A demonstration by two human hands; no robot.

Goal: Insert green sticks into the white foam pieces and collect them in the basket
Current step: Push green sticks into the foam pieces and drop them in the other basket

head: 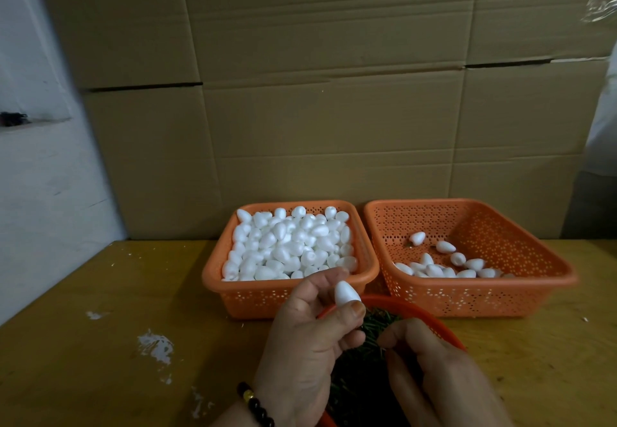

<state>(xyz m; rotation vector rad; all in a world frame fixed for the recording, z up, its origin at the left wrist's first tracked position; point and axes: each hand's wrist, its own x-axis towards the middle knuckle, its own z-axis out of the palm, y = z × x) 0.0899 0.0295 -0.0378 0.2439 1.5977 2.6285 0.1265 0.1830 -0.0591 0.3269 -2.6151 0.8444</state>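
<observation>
The hands hide most of the green sticks (367, 383) and their round red basket (430, 321), which the bottom edge cuts off.

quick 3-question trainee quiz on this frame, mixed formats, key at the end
1. True or false: the left hand holds a white foam piece.
2. Which orange basket holds more foam pieces? A) left basket B) right basket
3. Fill in: the right hand is over a round red bowl of green ____.

Key: 1 true; 2 A; 3 sticks.
</observation>
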